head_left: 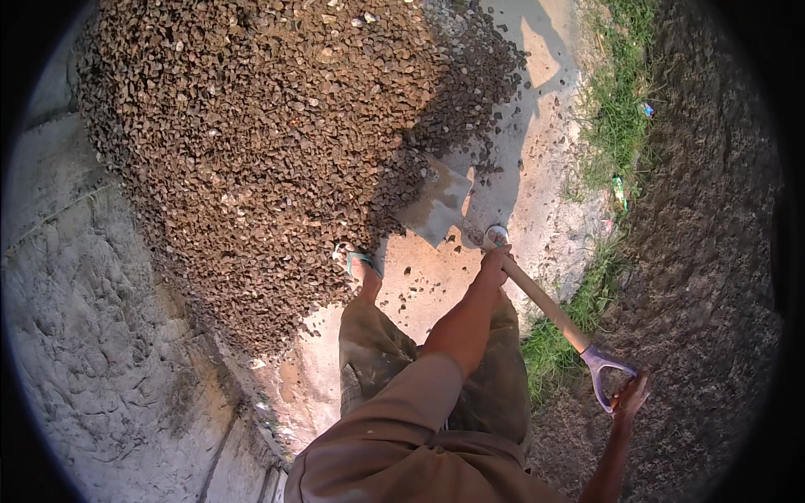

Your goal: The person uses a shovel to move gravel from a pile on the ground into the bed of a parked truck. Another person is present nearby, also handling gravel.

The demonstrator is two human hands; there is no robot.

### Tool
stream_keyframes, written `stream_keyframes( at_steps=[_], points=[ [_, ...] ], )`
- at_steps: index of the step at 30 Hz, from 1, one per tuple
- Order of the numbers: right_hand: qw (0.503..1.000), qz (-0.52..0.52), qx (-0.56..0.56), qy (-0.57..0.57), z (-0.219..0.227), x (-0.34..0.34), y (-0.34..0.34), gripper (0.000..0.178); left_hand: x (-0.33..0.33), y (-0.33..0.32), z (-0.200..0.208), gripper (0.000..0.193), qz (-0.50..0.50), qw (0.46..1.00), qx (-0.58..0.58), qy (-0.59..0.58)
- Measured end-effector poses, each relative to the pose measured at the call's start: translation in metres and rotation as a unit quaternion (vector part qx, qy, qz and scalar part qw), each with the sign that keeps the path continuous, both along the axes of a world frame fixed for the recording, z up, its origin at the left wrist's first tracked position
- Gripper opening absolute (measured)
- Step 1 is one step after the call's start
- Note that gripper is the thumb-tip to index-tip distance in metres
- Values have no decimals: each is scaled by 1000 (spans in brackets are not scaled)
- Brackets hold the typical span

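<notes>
A shovel point(549, 308) with a wooden shaft and a purple D-shaped grip slants across the space in front of me. My left hand point(496, 262) is wrapped round the lower shaft, just above the metal socket. At the other end, my right hand point(631, 394) is closed on the purple grip, low on the right. The flat metal blade point(438, 201) lies at the right edge of a large heap of brown crushed stone point(268, 126). Its far edge meets the stones; only a little dust or grit shows on it.
My foot in a green-strapped flip-flop point(360, 261) stands against the heap's near edge. Loose stones dot the pale concrete strip point(428, 272). Grass point(620, 126) with bits of litter borders it on the right, then dark rough ground point(713, 210). A grey concrete wall point(101, 335) flanks the left.
</notes>
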State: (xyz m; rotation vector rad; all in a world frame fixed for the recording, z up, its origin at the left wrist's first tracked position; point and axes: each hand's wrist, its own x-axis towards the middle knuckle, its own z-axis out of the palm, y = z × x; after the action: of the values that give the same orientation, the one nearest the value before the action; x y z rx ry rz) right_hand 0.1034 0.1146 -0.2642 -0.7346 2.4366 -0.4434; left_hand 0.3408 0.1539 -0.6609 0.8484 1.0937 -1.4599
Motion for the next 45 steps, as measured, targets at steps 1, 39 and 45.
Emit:
stream_keyframes(
  at_steps=[1,39,45],
  points=[
    [999,29,-15,-1,10,-13,12,37,11,3,22,22,-4,1000,-13,18],
    [946,124,-13,-299,-39,-79,71,29,77,115,118,16,-19,983,107,-150],
    [997,-14,5,72,58,-174,50,40,-201,25,29,24,-72,992,82,57]
  ],
)
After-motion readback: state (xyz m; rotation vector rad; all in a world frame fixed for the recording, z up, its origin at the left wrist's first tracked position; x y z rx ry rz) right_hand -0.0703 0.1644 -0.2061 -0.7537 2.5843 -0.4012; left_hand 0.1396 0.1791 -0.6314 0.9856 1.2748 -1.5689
